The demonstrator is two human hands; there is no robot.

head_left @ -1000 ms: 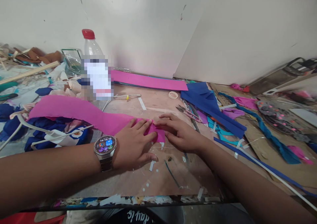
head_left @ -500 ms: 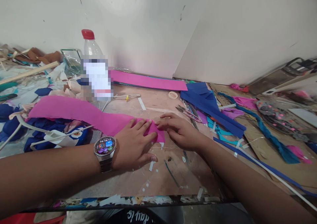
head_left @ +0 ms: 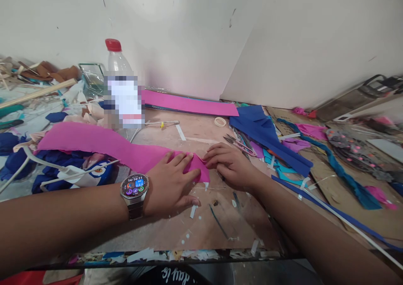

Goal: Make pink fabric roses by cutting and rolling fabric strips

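A long pink strip [head_left: 147,155], thin like cloth or paper, runs from the left pile to the middle of the table. My left hand [head_left: 174,184], with a watch on its wrist, lies flat on the strip's near end, fingers stretched out and pressing it down. At the strip's right end, the fingertips of my right hand [head_left: 231,165] are pinched together on a raised, folded bit of its edge. That hand's fingers partly hide the fold.
Behind lie a stack of pink strips [head_left: 192,103], a cream tape ring [head_left: 220,121] and small scissors [head_left: 241,144]. Blue cloth [head_left: 270,136] is to the right. A bottle [head_left: 118,62], a blurred phone [head_left: 126,102] and a white cable [head_left: 72,170] are on the left.
My right hand's fingers have drawn together and shifted slightly right, with the strip's edge lifted at their tips. My left hand has stayed put.
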